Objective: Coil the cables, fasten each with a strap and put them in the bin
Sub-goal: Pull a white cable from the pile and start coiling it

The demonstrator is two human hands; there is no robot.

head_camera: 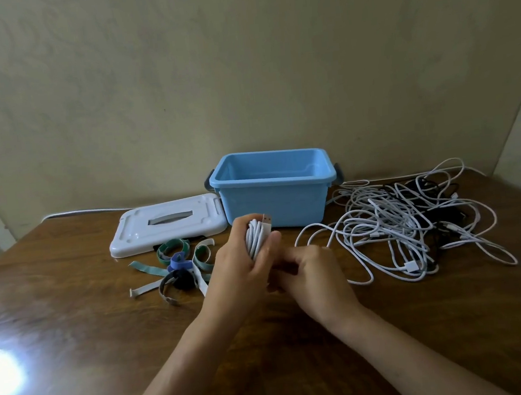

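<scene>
Both hands work close in: left hand clamps the coiled white cable, right hand curled beside it, contents hidden. Light, springy loops, I'd judge; hold mid-bundle or they'll spring loose.

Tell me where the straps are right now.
In the head view, the straps lie loose on the table, left of the hands, just in front of the white lid.

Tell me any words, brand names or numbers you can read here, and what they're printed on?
None can be read.
Blue bin: plain walls, no label showing.
White lid: moulded shapes only, no lettering visible.
Coiled white cable in the left hand: the plug's markings, if any, are too small to tell.
Straps: no print visible.
</scene>
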